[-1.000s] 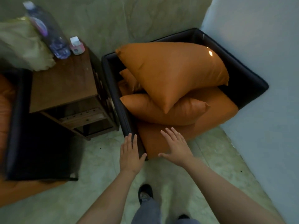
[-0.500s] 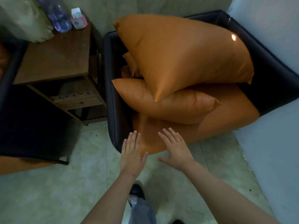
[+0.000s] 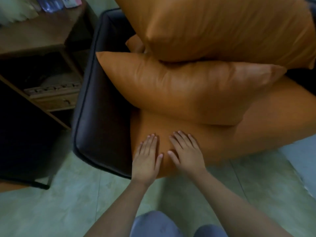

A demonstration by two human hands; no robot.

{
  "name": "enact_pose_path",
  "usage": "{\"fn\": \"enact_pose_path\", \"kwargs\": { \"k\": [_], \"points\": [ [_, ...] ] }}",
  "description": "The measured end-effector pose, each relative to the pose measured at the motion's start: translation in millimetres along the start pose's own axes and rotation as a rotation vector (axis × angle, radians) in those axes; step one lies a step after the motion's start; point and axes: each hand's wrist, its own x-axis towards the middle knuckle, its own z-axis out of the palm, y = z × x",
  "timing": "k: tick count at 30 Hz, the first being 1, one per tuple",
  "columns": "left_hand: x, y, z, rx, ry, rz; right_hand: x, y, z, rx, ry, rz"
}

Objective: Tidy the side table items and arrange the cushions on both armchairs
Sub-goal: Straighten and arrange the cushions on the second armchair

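A black armchair (image 3: 99, 106) holds a pile of orange cushions. The seat cushion (image 3: 239, 137) lies at the bottom and juts over the front edge. A loose cushion (image 3: 179, 89) rests on it, and a bigger one (image 3: 213, 28) leans on top. The corner of another cushion (image 3: 135, 44) peeks out behind. My left hand (image 3: 147, 158) and my right hand (image 3: 186, 153) lie flat, fingers spread, side by side on the front of the seat cushion. Neither hand holds anything.
A wooden side table (image 3: 39, 36) stands left of the armchair, with a blurred bottle (image 3: 51, 4) and a small pink-white item (image 3: 71, 1) at its back edge. A second dark armchair (image 3: 22, 134) sits at the far left. Pale wall (image 3: 304, 161) closes in on the right.
I have moved closer to the armchair. Both hands went forward from over the floor and now rest on the front of the seat cushion.
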Motion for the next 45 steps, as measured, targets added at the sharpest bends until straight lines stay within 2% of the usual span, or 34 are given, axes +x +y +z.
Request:
{"fn": "enact_pose_path", "kwargs": {
  "k": [6,11,19,35,45],
  "points": [
    [6.5,3.7,38.1,0.043,0.250,-0.078,5.2,17.0,43.3,-0.037,0.248,-0.094],
    [7.4,2.8,43.6,0.048,0.336,-0.073,5.4,19.9,48.0,-0.047,0.350,-0.118],
    [19.1,-6.4,45.6,0.046,0.363,-0.054,21.3,22.6,55.4,-0.048,0.397,-0.142],
    [55.7,-77.1,41.6,0.060,0.397,0.007,74.9,-20.9,80.6,-0.061,0.448,-0.090],
    [53.4,-64.4,22.9,0.136,0.230,-0.052,61.9,-24.6,61.4,-0.030,0.277,-0.067]
  ]
}}
